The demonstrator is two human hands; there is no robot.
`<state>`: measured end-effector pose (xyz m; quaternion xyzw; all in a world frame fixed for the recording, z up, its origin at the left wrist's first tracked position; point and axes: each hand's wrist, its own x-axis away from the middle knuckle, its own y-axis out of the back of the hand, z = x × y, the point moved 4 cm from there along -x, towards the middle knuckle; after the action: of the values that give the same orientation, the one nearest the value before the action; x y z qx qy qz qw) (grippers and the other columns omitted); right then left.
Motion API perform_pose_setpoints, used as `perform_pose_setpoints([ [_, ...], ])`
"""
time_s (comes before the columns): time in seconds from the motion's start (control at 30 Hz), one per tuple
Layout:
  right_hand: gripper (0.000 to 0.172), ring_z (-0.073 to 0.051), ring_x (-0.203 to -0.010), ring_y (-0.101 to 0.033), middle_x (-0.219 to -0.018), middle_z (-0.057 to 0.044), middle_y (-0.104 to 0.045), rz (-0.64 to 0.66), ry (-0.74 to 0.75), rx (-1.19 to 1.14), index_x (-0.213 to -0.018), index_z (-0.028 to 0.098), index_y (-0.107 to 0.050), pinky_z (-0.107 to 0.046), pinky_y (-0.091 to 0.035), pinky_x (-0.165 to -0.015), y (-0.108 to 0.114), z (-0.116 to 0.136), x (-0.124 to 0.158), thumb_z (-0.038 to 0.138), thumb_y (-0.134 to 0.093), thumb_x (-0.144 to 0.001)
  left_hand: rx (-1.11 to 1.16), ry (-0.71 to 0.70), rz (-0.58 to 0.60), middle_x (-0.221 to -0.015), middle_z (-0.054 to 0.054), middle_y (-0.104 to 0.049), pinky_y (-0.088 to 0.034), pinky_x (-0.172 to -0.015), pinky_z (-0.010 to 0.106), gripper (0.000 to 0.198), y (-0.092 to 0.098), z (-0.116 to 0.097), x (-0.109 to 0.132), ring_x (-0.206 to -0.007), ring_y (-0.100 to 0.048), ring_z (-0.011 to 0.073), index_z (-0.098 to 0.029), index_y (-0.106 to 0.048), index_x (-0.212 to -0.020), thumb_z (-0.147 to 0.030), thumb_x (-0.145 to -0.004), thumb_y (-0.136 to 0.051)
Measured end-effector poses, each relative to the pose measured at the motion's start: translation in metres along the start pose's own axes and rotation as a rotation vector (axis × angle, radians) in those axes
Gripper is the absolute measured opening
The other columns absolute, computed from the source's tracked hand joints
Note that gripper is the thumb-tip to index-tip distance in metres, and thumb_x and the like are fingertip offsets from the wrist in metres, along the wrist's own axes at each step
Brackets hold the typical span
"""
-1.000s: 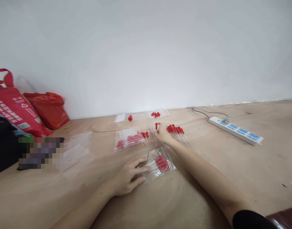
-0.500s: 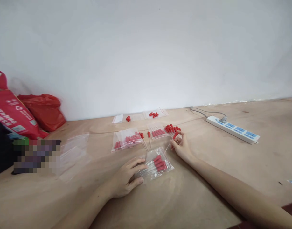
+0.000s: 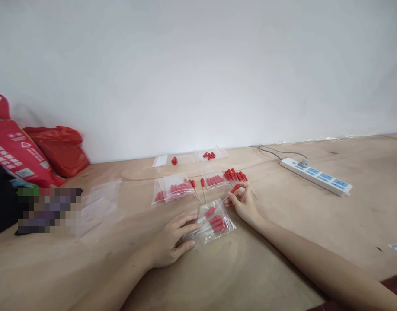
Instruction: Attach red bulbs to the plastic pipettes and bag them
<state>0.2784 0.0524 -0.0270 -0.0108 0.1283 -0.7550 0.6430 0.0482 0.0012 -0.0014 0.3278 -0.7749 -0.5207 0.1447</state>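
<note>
My left hand [image 3: 172, 239] lies on the left end of a clear zip bag [image 3: 229, 224], fingers spread, pressing it to the table. Inside the bag are several droppers [image 3: 217, 222] with red bulbs. My right hand [image 3: 245, 203] pinches the red bulb of one dropper [image 3: 235, 188], its thin tube slanting down toward the bag's upper right edge. Just beyond this hand lies a row of loose red-bulbed droppers [image 3: 234, 174]. Two more single droppers [image 3: 203, 182] lie above the bag, between filled bags [image 3: 177, 188] on the left and another filled bag [image 3: 214, 179].
Small red bulbs [image 3: 209, 155] and thin tubes lie near the wall. A white power strip [image 3: 317, 175] with a plugged-in cable is on the right. Flat clear bags [image 3: 101, 207], a red plastic bag [image 3: 60, 149] and a pink bag [image 3: 17, 151] are on the left.
My right hand has shifted slightly left and toward the bag with its dropper. One bulb inside the bag now sits apart from the others. My left hand stays in place.
</note>
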Motion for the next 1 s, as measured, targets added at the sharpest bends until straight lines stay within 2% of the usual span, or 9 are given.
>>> perform_pose_setpoints([
  [0.17, 0.050, -0.012, -0.051, -0.056, -0.059, 0.007, -0.055, 0.036, -0.081, -0.016, -0.084, 0.023, -0.032, -0.026, -0.047, -0.052, -0.003, -0.001, 0.007, 0.049, -0.066, -0.059, -0.019, 0.044, 0.057, -0.133, 0.007, -0.040, -0.032, -0.099, 0.048, 0.038, 0.004, -0.007, -0.002, -0.122, -0.036, 0.0266, -0.026, -0.047, -0.122, -0.029, -0.083, -0.046],
  [0.33, 0.039, -0.007, -0.048, -0.045, -0.058, 0.005, -0.051, 0.168, -0.027, 0.181, -0.069, 0.018, -0.046, -0.021, -0.038, -0.047, -0.007, 0.000, 0.010, 0.045, -0.070, -0.056, -0.019, 0.041, 0.056, -0.133, 0.007, -0.040, -0.033, -0.098, 0.048, 0.040, 0.006, -0.009, -0.002, -0.123, -0.035, 0.0279, -0.026, -0.047, -0.122, -0.026, -0.082, -0.046],
  [0.5, 0.035, -0.005, -0.045, -0.039, -0.053, 0.005, -0.049, 0.279, -0.031, 0.286, -0.066, 0.016, -0.052, -0.019, -0.031, -0.043, -0.009, -0.003, 0.011, 0.041, -0.073, -0.054, -0.034, 0.049, 0.069, -0.133, 0.006, -0.040, -0.033, -0.098, 0.048, 0.039, 0.005, -0.009, -0.002, -0.122, -0.036, 0.0275, -0.029, -0.046, -0.123, -0.025, -0.084, -0.045],
  [0.67, 0.035, -0.007, -0.046, -0.043, -0.054, 0.002, -0.053, 0.404, -0.093, 0.306, -0.071, 0.015, -0.061, -0.022, -0.035, -0.046, -0.011, -0.010, 0.012, 0.046, -0.069, -0.059, -0.057, 0.039, 0.082, -0.134, 0.006, -0.039, -0.034, -0.098, 0.047, 0.039, 0.004, -0.009, -0.002, -0.123, -0.036, 0.0268, -0.030, -0.046, -0.123, -0.026, -0.084, -0.044],
  [0.77, 0.033, -0.010, -0.054, -0.048, -0.063, -0.001, -0.057, 0.501, -0.032, 0.346, -0.075, 0.015, -0.067, -0.024, -0.040, -0.052, -0.013, -0.009, 0.012, 0.047, -0.063, -0.066, -0.051, 0.045, 0.071, -0.134, 0.007, -0.039, -0.033, -0.099, 0.048, 0.043, 0.004, -0.009, -0.001, -0.123, -0.035, 0.0272, -0.027, -0.042, -0.127, -0.026, -0.084, -0.044],
  [0.9, 0.024, -0.011, -0.064, -0.050, -0.074, -0.003, -0.057, 0.478, 0.080, 0.463, -0.071, 0.016, -0.069, -0.022, -0.041, -0.055, -0.014, -0.003, 0.008, 0.040, -0.061, -0.069, -0.029, 0.037, 0.040, -0.134, 0.006, -0.040, -0.034, -0.098, 0.047, 0.047, 0.005, -0.007, -0.001, -0.122, -0.036, 0.0272, -0.027, -0.038, -0.129, -0.027, -0.083, -0.046],
  [1.0, 0.015, -0.008, -0.054, -0.046, -0.064, 0.000, -0.055, 0.407, 0.051, 0.572, -0.066, 0.015, -0.065, -0.020, -0.038, -0.050, -0.015, -0.003, 0.004, 0.030, -0.062, -0.067, -0.038, 0.018, 0.032, -0.133, 0.006, -0.040, -0.035, -0.097, 0.047, 0.043, 0.004, -0.007, -0.001, -0.122, -0.037, 0.0274, -0.030, -0.043, -0.126, -0.027, -0.083, -0.045],
])
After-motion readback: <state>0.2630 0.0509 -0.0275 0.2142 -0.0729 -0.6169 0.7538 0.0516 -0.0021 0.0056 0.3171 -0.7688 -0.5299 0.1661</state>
